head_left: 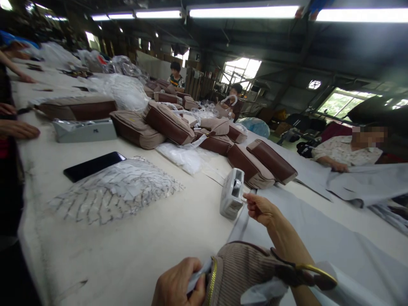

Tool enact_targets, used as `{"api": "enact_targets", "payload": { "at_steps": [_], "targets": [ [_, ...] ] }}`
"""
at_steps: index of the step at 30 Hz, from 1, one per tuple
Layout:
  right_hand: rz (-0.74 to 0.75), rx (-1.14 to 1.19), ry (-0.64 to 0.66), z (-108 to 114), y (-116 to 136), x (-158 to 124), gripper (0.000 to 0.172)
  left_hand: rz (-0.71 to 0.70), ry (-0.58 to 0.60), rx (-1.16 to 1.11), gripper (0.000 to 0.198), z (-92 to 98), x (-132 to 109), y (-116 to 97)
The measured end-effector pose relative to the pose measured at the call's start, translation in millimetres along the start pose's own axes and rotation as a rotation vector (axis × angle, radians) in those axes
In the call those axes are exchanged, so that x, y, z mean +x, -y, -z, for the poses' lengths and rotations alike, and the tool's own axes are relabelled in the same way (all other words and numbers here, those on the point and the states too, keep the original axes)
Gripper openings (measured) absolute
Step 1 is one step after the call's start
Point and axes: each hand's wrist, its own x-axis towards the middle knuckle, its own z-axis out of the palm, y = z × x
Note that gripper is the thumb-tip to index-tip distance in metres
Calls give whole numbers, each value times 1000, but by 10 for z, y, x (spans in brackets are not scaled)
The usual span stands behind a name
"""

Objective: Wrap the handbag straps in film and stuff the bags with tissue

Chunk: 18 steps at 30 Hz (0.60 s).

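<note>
The corduroy bag (242, 262) runs out of view below.

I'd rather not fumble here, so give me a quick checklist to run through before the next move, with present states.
1. Left hand grips the white piece at the zipper: ok.
2. Both hands at the corduroy bag: not ok; the right hand is at the tape dispenser.
3. Tape pinched between right fingertips: cannot tell, too small.
4. Dispenser on the table: ok.
5. Phone apart from both hands: ok.
</note>
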Motion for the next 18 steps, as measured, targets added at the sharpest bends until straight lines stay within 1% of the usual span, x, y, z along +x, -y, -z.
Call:
{"api": "enact_targets", "payload": {
  "at_steps": [2, 5, 8, 11, 15, 18],
  "targets": [
    [20, 26, 19, 15, -63, -106, 23, 6, 1, -9, 10, -6, 10, -29],
    [12, 32, 21, 3, -262, -170, 23, 10, 20, -9, 8, -10, 20, -69],
    [0, 21, 4, -25, -485, -103, 23, 12, 29, -8, 7, -16, 23, -87],
    [3, -21, -28, -43, -628, 27, 23, 2, 15, 8, 7, -29, 25, -84],
    [24, -164, -80, -70, -655, 144, 23, -14, -31, 44, 5, -42, 33, -104],
    [62, -321, -100, -106, -603, 86, 21, -37, -60, 73, 5, -9, 44, -170]
  ]
}}
